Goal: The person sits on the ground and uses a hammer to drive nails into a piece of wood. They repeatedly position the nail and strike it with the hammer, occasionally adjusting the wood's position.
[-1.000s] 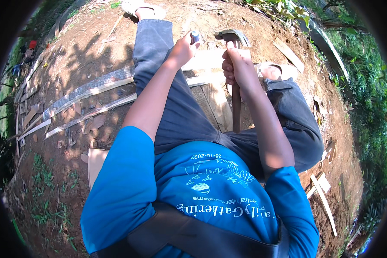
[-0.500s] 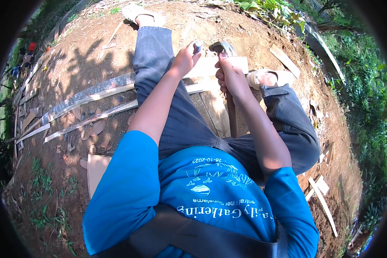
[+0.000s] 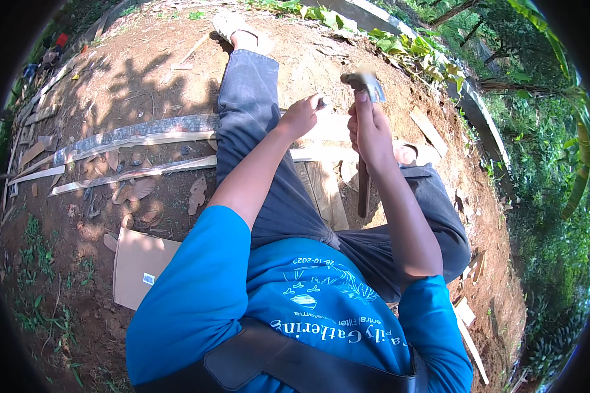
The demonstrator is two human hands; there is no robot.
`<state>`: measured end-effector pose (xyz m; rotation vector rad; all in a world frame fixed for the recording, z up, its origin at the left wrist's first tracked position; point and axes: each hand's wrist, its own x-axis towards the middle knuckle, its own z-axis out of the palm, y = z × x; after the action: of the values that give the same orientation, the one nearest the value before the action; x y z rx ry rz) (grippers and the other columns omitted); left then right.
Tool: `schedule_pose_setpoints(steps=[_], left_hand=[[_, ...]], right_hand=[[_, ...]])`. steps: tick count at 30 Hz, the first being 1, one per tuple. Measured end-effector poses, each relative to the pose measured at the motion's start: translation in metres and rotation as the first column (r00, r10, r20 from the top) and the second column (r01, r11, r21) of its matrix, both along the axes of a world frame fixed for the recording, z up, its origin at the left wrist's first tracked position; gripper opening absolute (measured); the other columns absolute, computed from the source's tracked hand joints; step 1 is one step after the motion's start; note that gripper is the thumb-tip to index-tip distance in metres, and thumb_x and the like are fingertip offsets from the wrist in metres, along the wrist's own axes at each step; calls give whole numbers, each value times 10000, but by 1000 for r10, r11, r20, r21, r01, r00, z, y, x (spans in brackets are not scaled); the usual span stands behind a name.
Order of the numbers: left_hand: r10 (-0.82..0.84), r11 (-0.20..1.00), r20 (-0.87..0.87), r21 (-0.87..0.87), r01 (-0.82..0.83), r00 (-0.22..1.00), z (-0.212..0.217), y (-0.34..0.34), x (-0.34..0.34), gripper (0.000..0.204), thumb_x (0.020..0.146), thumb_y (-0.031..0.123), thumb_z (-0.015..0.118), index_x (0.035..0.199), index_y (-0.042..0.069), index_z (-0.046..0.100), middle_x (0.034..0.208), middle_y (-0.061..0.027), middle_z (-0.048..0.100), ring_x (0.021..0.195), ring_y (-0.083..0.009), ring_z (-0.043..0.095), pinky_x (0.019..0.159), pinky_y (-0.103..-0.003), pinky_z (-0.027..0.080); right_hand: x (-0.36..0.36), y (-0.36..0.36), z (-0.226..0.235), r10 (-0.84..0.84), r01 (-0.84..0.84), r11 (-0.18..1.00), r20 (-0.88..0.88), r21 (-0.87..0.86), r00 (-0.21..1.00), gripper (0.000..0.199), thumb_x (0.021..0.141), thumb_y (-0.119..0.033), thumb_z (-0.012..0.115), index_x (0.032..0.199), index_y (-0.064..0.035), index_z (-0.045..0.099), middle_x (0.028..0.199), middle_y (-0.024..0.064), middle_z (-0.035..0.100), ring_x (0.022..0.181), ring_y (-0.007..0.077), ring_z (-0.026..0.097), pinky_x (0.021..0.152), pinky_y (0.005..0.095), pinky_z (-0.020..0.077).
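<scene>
I sit on bare earth with my legs spread over a pale wooden board [image 3: 321,190]. My right hand [image 3: 372,128] grips the wooden handle of a hammer [image 3: 364,82], whose steel head is raised and blurred above the board. My left hand [image 3: 301,116] is pinched shut on a small nail [image 3: 323,101], holding it just left of the hammer head. Both hands are a little above the board, between my knees.
Long thin wooden slats [image 3: 131,141] lie on the ground to my left. A flat brown cardboard piece [image 3: 137,265] rests by my left hip. Wood scraps [image 3: 469,314] lie at my right. A concrete edge [image 3: 478,118] and green plants border the far right.
The hammer has swung from a raised position down toward the board and come up again. My left hand stayed pinched at the same spot.
</scene>
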<state>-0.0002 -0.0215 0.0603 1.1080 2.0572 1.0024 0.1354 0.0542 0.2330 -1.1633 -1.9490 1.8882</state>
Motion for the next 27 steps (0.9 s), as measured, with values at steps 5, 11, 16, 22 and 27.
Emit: schedule_pose_setpoints(steps=[5, 11, 16, 22, 27], left_hand=[[85, 989, -57, 129, -77, 995, -24, 5, 1, 431, 900, 79, 543, 1327, 31, 508, 1077, -216, 679, 1035, -386, 645, 905, -445, 509], [24, 992, 25, 121, -27, 999, -10, 6, -9, 309, 926, 140, 579, 1214, 32, 550, 1045, -221, 675, 1014, -373, 644, 864, -439, 501], [73, 982, 6, 175, -73, 997, -10, 5, -4, 282, 919, 149, 585, 1173, 28, 557, 1021, -238, 675, 978, -413, 643, 839, -474, 507], [47, 999, -3, -13, -47, 999, 1, 5, -17, 423, 874, 53, 554, 1296, 34, 532, 1002, -192, 694, 929, -356, 663, 826, -429, 506], [79, 965, -18, 251, -72, 997, -13, 11, -2, 434, 853, -15, 524, 1284, 39, 536, 999, -196, 693, 904, -340, 676, 786, -400, 521]], right_hand=[[-7, -19, 46, -95, 194, 965, -455, 176, 886, 551, 1005, -605, 439, 978, -56, 481, 646, -23, 435, 500, 55, 385, 433, 229, 287], [4, 4, -30, 24, -27, 997, 35, 78, 999, 485, 1003, -565, 488, 872, -98, 495, 576, -74, 396, 450, 27, 326, 411, 223, 256], [-11, -17, 40, -148, 235, 966, -519, 106, 842, 566, 1005, -608, 435, 914, -50, 466, 628, -21, 398, 492, 53, 357, 436, 210, 272], [-15, 22, -37, 87, -107, 980, 120, 165, 989, 499, 1013, -562, 467, 875, -85, 508, 593, -59, 384, 456, 52, 323, 414, 223, 266], [-15, -4, 3, -67, 171, 960, -409, 221, 910, 515, 1035, -549, 416, 873, -67, 493, 616, -52, 415, 462, 47, 343, 425, 217, 269]])
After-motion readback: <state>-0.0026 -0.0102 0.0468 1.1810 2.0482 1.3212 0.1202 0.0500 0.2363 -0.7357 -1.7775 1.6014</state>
